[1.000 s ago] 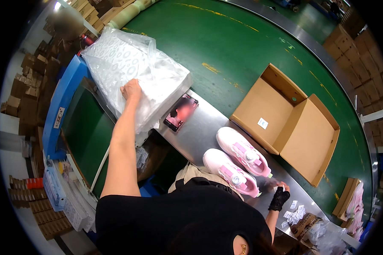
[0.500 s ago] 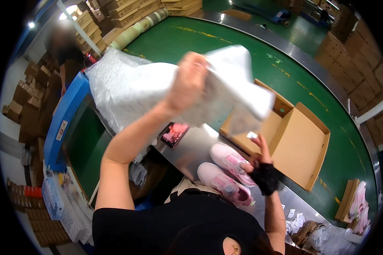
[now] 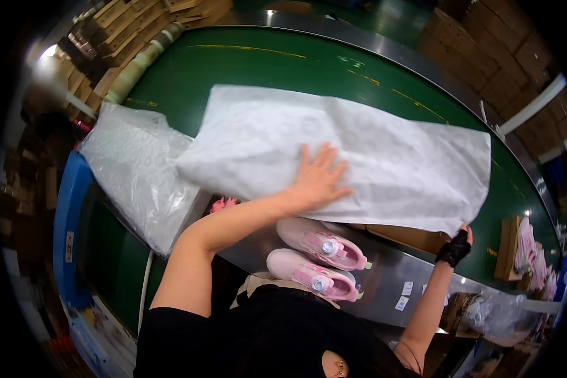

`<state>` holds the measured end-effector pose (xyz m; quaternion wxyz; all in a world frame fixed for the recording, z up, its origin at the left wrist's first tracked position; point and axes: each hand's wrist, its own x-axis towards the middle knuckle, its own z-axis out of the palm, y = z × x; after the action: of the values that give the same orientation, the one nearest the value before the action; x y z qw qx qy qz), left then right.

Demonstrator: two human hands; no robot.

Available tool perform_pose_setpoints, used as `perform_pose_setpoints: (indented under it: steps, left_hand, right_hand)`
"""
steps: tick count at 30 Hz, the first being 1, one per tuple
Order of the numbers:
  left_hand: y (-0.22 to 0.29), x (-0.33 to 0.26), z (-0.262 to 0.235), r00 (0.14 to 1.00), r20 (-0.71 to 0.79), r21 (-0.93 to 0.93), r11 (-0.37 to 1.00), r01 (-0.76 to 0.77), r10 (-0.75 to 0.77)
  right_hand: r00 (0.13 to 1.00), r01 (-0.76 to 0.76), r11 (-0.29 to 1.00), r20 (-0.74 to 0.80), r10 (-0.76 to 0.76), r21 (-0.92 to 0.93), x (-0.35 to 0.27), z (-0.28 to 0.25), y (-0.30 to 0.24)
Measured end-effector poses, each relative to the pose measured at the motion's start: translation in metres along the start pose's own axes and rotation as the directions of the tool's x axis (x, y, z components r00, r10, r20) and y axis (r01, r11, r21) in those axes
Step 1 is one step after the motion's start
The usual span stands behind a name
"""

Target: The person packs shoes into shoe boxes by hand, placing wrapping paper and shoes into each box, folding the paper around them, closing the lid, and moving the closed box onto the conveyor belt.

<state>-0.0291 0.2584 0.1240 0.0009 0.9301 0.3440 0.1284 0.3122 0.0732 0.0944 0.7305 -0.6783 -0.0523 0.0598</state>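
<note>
A large sheet of white wrapping paper [image 3: 409, 164] is spread over an open cardboard box [image 3: 409, 238], hiding all but part of its near edge. My left hand [image 3: 321, 176] lies on the middle of the sheet with bare fingers spread. In a black fingerless glove, my right hand [image 3: 458, 246] pinches the sheet's near right corner. Close to my body, two pink sneakers, one [image 3: 296, 237] behind the other [image 3: 290, 267], rest side by side on the metal ledge [image 3: 375, 290].
Clear plastic covers a stack of white paper [image 3: 138, 170] at the left, beside a blue machine frame [image 3: 72, 227]. The green conveyor belt [image 3: 252, 63] runs behind. At the right are a small carton [image 3: 509, 249] with pink shoes [image 3: 528, 246], small white labels [image 3: 401, 303] and crumpled plastic [image 3: 494, 315].
The paper, blurred and lifted in my left hand before, is now laid out over the box. My left hand has opened onto it, and my right hand has moved right and taken its corner.
</note>
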Motion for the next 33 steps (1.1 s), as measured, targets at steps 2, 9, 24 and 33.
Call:
perform_pose_setpoints:
  steps: [2, 9, 24, 33]
  left_hand:
    - [-0.028, -0.007, 0.019, 0.995, 0.073, 0.116, 0.992, 0.056, -0.064]
    - [-0.104, -0.025, 0.037, 0.801, -0.177, -0.050, 0.818, 0.573, -0.572]
    - [-0.051, -0.027, 0.089, 0.798, -0.046, -0.670, 0.611, 0.422, -0.601]
    - [-0.140, -0.052, 0.032, 0.776, -0.311, -0.409, 0.814, 0.412, -0.549]
  right_hand:
    - [0.976, 0.028, 0.993, -0.212, -0.051, -0.112, 0.031, -0.044, 0.010]
    - [0.900, 0.243, 0.830, -0.202, -0.386, -0.503, 0.032, -0.134, 0.030]
    - [-0.142, 0.916, 0.391, 0.984, 0.108, 0.089, -0.237, -0.015, -0.026]
    - [0.258, 0.541, 0.839, 0.937, -0.236, 0.063, -0.144, 0.090, -0.114]
